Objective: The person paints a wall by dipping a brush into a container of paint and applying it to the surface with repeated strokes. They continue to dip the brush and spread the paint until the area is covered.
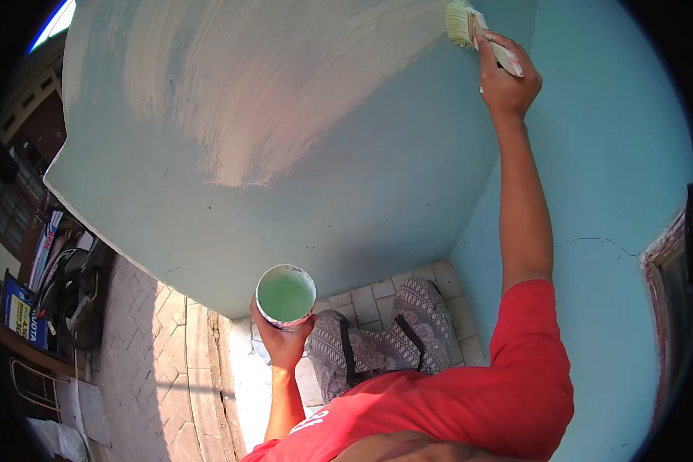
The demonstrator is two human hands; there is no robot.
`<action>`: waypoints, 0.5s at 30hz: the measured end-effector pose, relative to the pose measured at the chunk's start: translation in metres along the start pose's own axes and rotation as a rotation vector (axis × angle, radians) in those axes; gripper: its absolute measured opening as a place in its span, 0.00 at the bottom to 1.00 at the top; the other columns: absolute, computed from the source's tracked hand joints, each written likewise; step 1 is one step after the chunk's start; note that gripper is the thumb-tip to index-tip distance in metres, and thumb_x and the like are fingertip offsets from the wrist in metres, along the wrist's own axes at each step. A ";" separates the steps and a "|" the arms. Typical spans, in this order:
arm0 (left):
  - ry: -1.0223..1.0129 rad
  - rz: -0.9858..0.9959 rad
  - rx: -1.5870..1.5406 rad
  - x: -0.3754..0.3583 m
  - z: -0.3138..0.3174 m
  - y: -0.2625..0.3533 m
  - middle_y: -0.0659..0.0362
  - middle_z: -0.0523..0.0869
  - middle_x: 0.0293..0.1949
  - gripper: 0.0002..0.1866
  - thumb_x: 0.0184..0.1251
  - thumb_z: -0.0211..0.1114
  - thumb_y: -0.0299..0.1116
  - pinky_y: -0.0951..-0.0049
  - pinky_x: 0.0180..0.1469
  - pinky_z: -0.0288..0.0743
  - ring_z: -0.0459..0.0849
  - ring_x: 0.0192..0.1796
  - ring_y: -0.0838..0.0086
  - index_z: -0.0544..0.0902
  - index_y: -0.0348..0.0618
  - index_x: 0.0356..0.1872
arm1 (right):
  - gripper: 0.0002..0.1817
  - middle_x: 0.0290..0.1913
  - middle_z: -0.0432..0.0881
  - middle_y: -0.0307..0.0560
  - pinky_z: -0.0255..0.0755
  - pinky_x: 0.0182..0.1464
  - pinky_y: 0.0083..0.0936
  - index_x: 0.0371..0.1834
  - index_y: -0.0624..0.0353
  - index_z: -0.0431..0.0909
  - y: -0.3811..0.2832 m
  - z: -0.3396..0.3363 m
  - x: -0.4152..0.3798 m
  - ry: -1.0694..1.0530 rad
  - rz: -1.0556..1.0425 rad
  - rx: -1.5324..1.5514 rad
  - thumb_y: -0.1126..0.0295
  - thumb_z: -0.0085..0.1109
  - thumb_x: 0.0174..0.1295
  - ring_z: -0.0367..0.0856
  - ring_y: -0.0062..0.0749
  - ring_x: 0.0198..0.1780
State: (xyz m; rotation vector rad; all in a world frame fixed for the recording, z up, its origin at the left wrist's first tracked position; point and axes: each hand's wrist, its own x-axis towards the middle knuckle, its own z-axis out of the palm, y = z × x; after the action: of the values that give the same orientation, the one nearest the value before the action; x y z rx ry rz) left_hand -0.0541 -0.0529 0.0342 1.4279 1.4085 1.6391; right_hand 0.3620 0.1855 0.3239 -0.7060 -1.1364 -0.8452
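My right hand (510, 81) is raised at the upper right, its fingers wrapped round the handle of a paintbrush (463, 23). The brush's wide, pale bristles lie at the wall (346, 208), close to the inner corner. Broad pale strokes (246, 100) fan across the blue-grey surface to the left of the brush. Lower down, my left hand (286, 346) grips a paint can (286, 296) from below and the side. Light green liquid shows inside the can, and its rim is smeared white.
A light blue wall (600, 177) with a thin crack meets the painted wall at the right. A weathered window frame (662, 262) stands at the far right. Pale tiles (366, 304) lie underfoot. At the left are brick paving (135, 339) and a motorbike (73, 292).
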 end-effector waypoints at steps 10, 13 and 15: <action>-0.030 0.015 0.032 0.010 0.026 0.010 0.52 0.78 0.65 0.57 0.40 0.86 0.21 0.62 0.70 0.76 0.81 0.66 0.64 0.64 0.40 0.77 | 0.13 0.39 0.89 0.43 0.82 0.30 0.30 0.38 0.49 0.91 -0.179 0.051 -0.123 -0.328 -0.203 0.239 0.74 0.73 0.47 0.90 0.34 0.30; -0.050 0.004 0.021 0.010 0.029 0.008 0.53 0.79 0.65 0.57 0.40 0.86 0.22 0.62 0.70 0.76 0.81 0.66 0.64 0.64 0.40 0.77 | 0.07 0.36 0.88 0.42 0.82 0.33 0.36 0.36 0.49 0.90 -0.238 0.051 -0.172 -0.620 -0.077 0.573 0.69 0.73 0.52 0.88 0.37 0.30; -0.045 -0.006 -0.007 0.008 0.030 0.012 0.53 0.79 0.64 0.57 0.41 0.86 0.21 0.62 0.69 0.76 0.82 0.65 0.64 0.64 0.40 0.77 | 0.06 0.34 0.88 0.41 0.81 0.32 0.36 0.37 0.50 0.90 -0.232 0.052 -0.171 -0.671 0.029 0.627 0.68 0.73 0.56 0.88 0.38 0.30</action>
State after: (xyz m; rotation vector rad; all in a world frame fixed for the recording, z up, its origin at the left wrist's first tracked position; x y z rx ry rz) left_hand -0.0259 -0.0392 0.0450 1.4465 1.3798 1.5972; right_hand 0.1063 0.1462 0.1878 -0.4749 -1.8715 -0.1727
